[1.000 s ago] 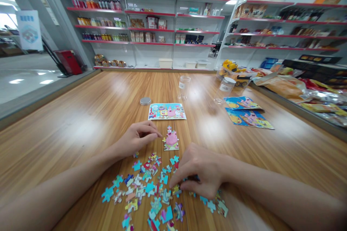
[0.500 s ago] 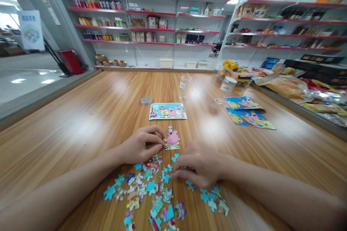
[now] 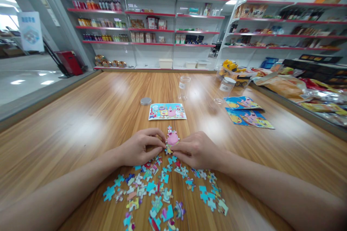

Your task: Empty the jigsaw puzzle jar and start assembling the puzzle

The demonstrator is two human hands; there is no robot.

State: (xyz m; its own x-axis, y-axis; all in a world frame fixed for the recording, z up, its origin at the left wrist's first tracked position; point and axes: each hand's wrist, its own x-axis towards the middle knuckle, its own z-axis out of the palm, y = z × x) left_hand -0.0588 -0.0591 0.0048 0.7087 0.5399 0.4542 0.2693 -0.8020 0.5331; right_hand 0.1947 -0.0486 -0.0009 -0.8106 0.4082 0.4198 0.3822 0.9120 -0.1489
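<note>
A small joined cluster of puzzle pieces, mostly pink, lies on the wooden table just ahead of me. My left hand rests at its left edge with fingers curled, the fingertips pinched against its lower left corner. From the right, my right hand meets it, its fingers pinching at the cluster's lower right side; whether a loose piece is under them is hidden. Several loose puzzle pieces, mostly blue, are scattered between my forearms. A picture card of the cartoon scene lies beyond the cluster.
A round metal lid and a clear jar stand past the card. A second jar and two more cartoon pictures lie to the right. Packaged goods line the right edge. Stocked shelves stand behind.
My right hand has left the loose pieces and moved up and left to the pink cluster. My left hand slid slightly toward me and right, closing on the cluster's left edge.
</note>
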